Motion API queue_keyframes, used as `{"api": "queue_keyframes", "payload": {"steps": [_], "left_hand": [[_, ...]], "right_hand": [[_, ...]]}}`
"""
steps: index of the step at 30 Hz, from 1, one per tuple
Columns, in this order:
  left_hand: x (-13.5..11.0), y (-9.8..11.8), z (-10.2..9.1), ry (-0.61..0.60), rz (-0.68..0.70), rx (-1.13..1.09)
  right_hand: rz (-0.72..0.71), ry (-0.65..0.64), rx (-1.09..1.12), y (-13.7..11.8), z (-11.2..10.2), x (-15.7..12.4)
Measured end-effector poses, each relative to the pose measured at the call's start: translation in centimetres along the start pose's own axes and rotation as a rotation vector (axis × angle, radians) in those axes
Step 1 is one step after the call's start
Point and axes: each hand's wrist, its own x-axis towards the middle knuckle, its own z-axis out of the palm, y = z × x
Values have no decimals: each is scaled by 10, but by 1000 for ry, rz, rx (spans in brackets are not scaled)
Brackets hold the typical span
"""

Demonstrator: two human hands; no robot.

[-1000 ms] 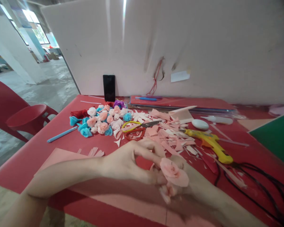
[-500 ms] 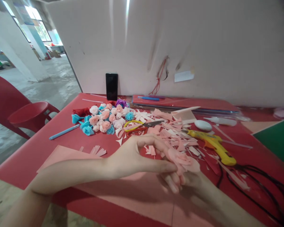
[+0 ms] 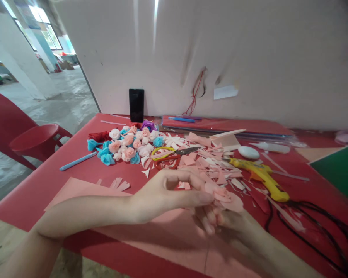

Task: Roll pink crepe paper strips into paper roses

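Observation:
A pink paper flower (image 3: 224, 196) with a tight curled middle and a wide outer petal is held between my two hands, above the table. My left hand (image 3: 174, 193) pinches the flower's near-left edge between thumb and fingers. Below it my right hand (image 3: 220, 221) has its fingers curled under the flower; the base there is mostly hidden. Under both hands lies a large sheet of pink paper (image 3: 168, 235). Just beyond are pink and white paper scraps (image 3: 203, 164) and scissors (image 3: 174, 153) with yellow and red handles.
Finished paper flowers (image 3: 127, 146) in pink, white, blue, red and purple are heaped at back left. A yellow glue gun (image 3: 263, 179) with a black cord (image 3: 321, 224) lies at right. A phone (image 3: 136, 105) leans on the board behind. A red chair (image 3: 31, 139) stands left.
Both hands and the flower have shifted slightly left. My left thumb has moved a little up along the petal edge, and the flower is tilted a bit differently.

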Motion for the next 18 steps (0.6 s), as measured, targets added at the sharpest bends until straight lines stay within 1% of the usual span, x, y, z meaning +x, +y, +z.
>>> {"api": "queue_keyframes", "payload": {"steps": [5, 8, 11, 18], "left_hand": [[1, 2, 3, 40, -18, -26], [0, 3, 5, 87, -37, -12], [-2, 4, 6, 102, -23, 17], [-3, 6, 7, 113, 21, 96]], "right_hand": [[-54, 31, -37, 1, 0, 2], [-116, 60, -82, 3, -2, 4], [-165, 92, -124, 5, -5, 4], [-152, 229, -194, 4, -2, 1]]}}
